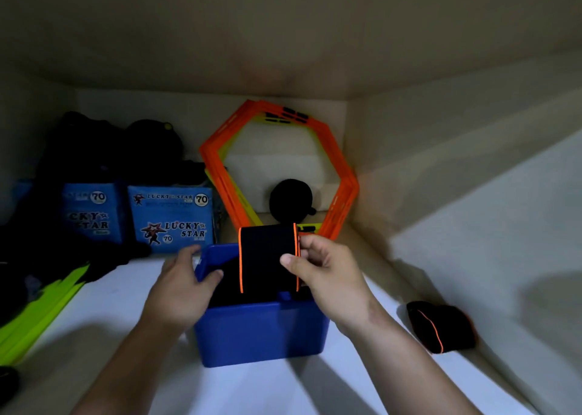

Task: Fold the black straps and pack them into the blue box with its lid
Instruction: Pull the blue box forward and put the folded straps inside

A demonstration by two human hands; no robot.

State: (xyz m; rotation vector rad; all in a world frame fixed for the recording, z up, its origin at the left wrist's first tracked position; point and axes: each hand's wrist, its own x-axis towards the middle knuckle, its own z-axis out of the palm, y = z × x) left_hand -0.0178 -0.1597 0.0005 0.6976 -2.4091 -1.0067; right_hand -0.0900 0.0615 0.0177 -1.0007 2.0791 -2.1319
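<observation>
Right hand [324, 266] pinches the folded orange-edged black strap [267, 257] just above the blue box [261, 332]; left hand [182, 285] grips the rim beside it. Best lowered straight, fold kept tight

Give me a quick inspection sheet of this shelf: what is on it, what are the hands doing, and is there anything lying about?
Surface: pale shelf inside a dim cabinet.
Job's things: open blue box, dark contents inside; folded black strap with orange edging held upright above it; another black strap lies loose at the right. No lid seen.
Clutter: two blue Lucky Star boxes, dark bags behind them, orange hexagon frames leaning on the back wall, a black round object, lime-green strips at the left.
Grippers: left hand grips the box's left rim; right hand pinches the strap's right edge.
Cables: nothing seen.
Surroundings: pale cabinet walls, low light.
</observation>
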